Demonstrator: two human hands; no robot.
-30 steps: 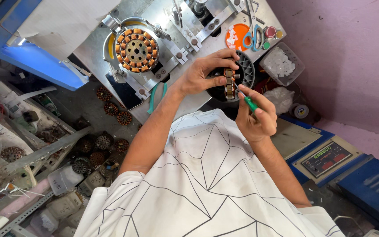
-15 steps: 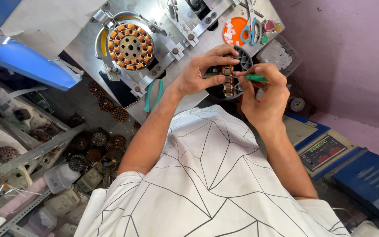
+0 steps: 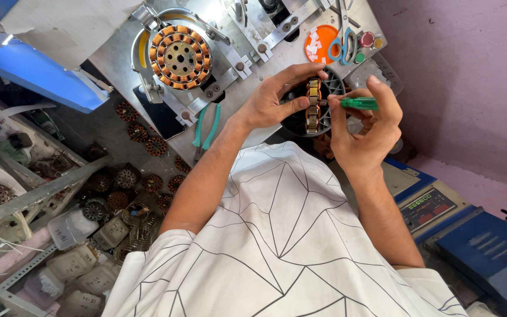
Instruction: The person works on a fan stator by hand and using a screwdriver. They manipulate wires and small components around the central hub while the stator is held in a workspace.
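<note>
The room is a small workshop with a pink wall and a metal bench (image 3: 118,64) full of tools. On the bench sits a round wound motor ring (image 3: 180,57) clamped in a holder. Near it are an orange dish (image 3: 319,42), blue scissors (image 3: 342,46) and green-handled pliers (image 3: 206,126). Many more copper-wound rings (image 3: 125,178) lie on the floor to the left.

The person's left hand (image 3: 274,100) is closed around a copper-wound motor part (image 3: 312,105), held up on its edge in front of a black round piece (image 3: 333,88). The right hand (image 3: 365,132) grips a small green tool (image 3: 359,103) between thumb and fingers. The tool's thin tip is at the side of the wound part; whether it touches cannot be told.

What could go wrong: the tip could slip and scratch the thin copper wire, if pushed too hard. The part is held in the air, so a loose grip could let it drop onto the bench. The tip also points toward the left thumb, so a slip could poke it.
</note>
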